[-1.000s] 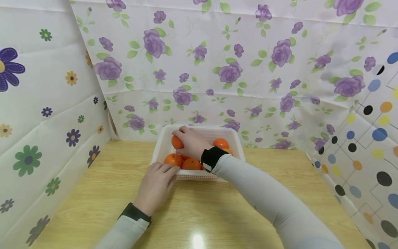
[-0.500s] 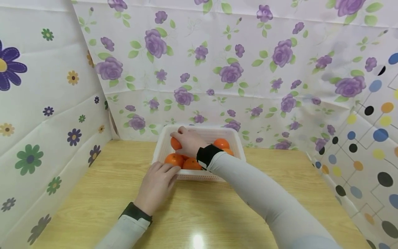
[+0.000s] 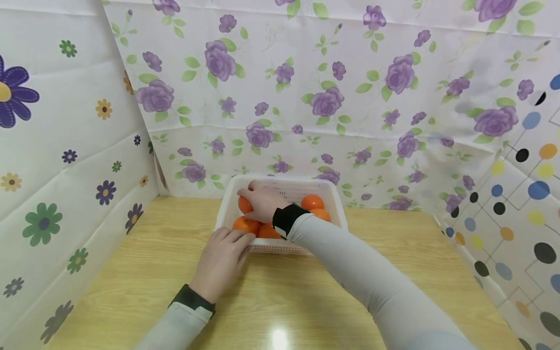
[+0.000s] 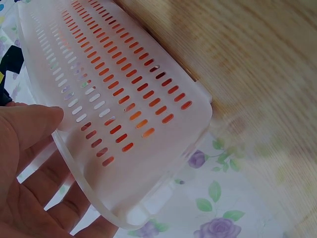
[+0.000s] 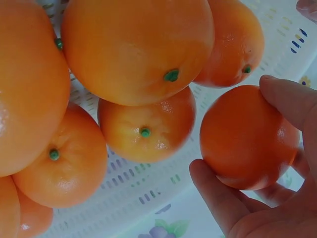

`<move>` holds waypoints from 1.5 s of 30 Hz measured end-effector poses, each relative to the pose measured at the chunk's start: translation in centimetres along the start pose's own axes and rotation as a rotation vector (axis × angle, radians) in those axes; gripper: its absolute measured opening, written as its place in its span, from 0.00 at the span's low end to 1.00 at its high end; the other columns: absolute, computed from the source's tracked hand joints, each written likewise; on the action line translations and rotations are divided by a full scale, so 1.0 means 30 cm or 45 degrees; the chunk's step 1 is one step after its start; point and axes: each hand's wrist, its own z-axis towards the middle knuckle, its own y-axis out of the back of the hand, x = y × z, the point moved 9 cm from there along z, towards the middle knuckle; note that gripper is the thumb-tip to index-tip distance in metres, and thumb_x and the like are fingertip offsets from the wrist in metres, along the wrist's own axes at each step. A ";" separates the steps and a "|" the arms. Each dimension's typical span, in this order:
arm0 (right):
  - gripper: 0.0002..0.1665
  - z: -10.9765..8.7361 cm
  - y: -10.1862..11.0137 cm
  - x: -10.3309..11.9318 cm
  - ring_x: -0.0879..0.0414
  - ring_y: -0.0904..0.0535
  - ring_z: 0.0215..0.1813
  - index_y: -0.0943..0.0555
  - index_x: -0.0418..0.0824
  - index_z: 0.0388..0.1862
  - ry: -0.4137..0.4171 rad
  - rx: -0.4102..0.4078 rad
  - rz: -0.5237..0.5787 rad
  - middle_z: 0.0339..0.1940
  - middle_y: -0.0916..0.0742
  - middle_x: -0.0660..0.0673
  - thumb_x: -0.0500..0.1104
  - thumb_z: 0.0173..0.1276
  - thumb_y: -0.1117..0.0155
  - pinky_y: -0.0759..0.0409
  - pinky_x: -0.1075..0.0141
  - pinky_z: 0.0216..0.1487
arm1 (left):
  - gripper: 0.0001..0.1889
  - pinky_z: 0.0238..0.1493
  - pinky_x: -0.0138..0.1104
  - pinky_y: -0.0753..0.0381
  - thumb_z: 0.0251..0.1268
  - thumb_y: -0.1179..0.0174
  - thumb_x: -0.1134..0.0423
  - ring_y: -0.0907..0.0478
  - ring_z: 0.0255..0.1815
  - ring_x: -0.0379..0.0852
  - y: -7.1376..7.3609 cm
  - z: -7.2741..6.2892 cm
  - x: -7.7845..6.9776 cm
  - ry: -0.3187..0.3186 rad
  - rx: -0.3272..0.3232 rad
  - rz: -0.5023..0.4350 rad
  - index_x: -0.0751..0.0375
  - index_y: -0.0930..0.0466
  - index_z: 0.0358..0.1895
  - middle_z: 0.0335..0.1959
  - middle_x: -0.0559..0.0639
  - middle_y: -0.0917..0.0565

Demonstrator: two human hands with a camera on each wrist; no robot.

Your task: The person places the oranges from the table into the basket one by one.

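Observation:
In the head view, a white perforated plastic basket (image 3: pixel 280 248) stands on the table with several oranges in it. My right hand (image 3: pixel 266 203) reaches over its left part and grips an orange (image 3: pixel 245 205). The right wrist view has thumb and fingers around that smooth orange (image 5: pixel 247 141), close beside another orange (image 5: pixel 146 131) with a green stem end. At the basket's front left corner, my left hand (image 3: pixel 222 262) holds the rim. In the left wrist view its thumb (image 4: pixel 39 119) lies on the outer side and the fingers pass behind the rim.
Two oranges, one of them this orange (image 3: pixel 312 201), lie in the basket's right part. Behind the basket hangs a white cloth (image 3: pixel 284 97) with purple roses, close to its back wall. Patterned cloths flank the wooden table (image 3: pixel 280 296) on both sides.
My right hand has moved slightly left and toward the front of the basket, with the orange in its grip. The left hand stays at the corner of the rim.

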 end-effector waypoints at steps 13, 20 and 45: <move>0.43 0.018 -0.010 -0.002 0.43 0.19 0.68 0.32 0.54 0.88 -0.020 0.025 -0.004 0.81 0.27 0.40 0.55 0.79 0.25 0.19 0.54 0.71 | 0.16 0.59 0.48 0.18 0.65 0.19 0.67 0.20 0.47 0.53 0.000 0.002 -0.001 -0.003 -0.019 0.005 0.54 0.08 0.54 0.48 0.49 0.09; 0.43 0.022 -0.011 0.001 0.41 0.19 0.69 0.32 0.53 0.88 -0.015 0.024 -0.049 0.82 0.27 0.39 0.55 0.80 0.26 0.19 0.53 0.71 | 0.15 0.62 0.49 0.19 0.67 0.20 0.66 0.19 0.48 0.54 -0.002 0.002 0.000 0.003 -0.011 -0.006 0.54 0.08 0.55 0.49 0.49 0.09; 0.39 0.003 -0.030 -0.009 0.42 0.33 0.85 0.33 0.57 0.89 -0.047 0.111 0.020 0.90 0.35 0.44 0.51 0.85 0.32 0.35 0.49 0.85 | 0.14 0.68 0.51 0.20 0.67 0.20 0.66 0.18 0.50 0.56 -0.002 0.000 -0.004 -0.009 -0.016 -0.005 0.55 0.08 0.54 0.49 0.50 0.09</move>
